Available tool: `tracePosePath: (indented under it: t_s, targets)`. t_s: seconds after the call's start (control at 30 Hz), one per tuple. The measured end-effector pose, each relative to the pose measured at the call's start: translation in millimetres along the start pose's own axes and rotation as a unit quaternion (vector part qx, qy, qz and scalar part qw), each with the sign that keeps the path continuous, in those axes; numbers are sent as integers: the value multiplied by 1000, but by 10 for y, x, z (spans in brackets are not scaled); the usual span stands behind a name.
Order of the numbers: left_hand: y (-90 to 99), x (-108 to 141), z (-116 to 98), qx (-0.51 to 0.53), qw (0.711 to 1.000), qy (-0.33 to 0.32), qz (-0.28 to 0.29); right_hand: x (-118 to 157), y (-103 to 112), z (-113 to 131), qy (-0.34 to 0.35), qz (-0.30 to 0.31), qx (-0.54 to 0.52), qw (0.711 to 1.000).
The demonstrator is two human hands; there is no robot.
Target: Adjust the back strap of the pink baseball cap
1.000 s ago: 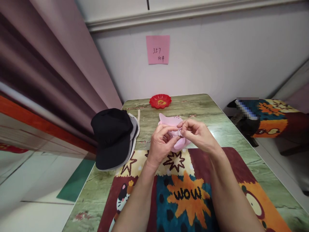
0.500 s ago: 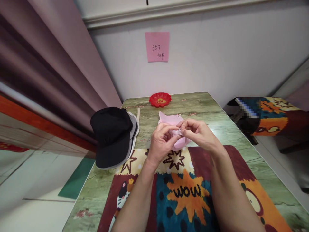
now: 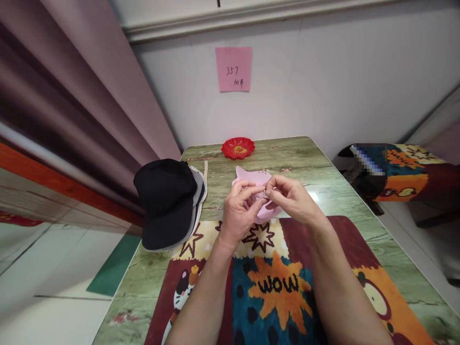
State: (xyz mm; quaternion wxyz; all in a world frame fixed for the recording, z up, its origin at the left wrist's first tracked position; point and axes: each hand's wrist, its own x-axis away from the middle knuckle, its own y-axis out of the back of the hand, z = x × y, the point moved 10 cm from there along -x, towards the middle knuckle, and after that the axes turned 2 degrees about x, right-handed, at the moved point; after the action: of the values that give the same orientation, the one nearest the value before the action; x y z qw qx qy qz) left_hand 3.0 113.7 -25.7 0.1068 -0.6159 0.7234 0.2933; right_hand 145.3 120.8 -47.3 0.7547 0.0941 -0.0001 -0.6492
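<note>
Both my hands meet above a pale pink, smooth object (image 3: 265, 213) with a pointed ear-like corner and small holes near its far edge. It rests at the far edge of the printed mat (image 3: 215, 235), and my hands hide much of it. My left hand (image 3: 240, 211) is closed, thumb and forefinger pinched towards the right. Touching its fingertips, my right hand (image 3: 287, 196) pinches with thumb and forefinger. A tiny pale, shiny piece (image 3: 265, 192) shows between the two sets of fingertips; its kind is too small to tell.
Stacked caps (image 3: 165, 201), black one outermost, lie at the table's left edge. A red scalloped dish (image 3: 237, 148) sits at the back. On the wall hangs a pink note (image 3: 234, 69). A stool with a printed cover (image 3: 404, 184) stands beyond the table's right edge.
My right hand has shifted slightly left, its fingertips closer to my left hand's. The pink object and everything else stay in place.
</note>
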Motion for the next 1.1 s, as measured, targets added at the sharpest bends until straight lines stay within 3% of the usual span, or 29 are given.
tracePosePath:
  t_s: [0.23,0.3,0.37,0.47,0.63,0.9,1.1]
  targets:
    - [163,38,-135,-106,990,-9,-93,-56,-19,-41,19,-30,-15,999]
    - [132,40,-176,-113,990,-4,-87,-50,-3,-9,28,-35,-10,999]
    - [59,35,-134,-81,995,27,-59,-43,16,19,35,-41,8,998]
    - [-17,57,65,35,991,122,-38,-40,38,31,36,-50,32,998]
    - [-128,139,322,189,948,257,-13,-35,16,21,32,-38,25,998]
    - [-133,166,375,217,927,306,-8,0,-18,121,51,-40,81,995]
    - [-149,165,401,220,928,300,-3,15,-56,184,64,-45,117,990]
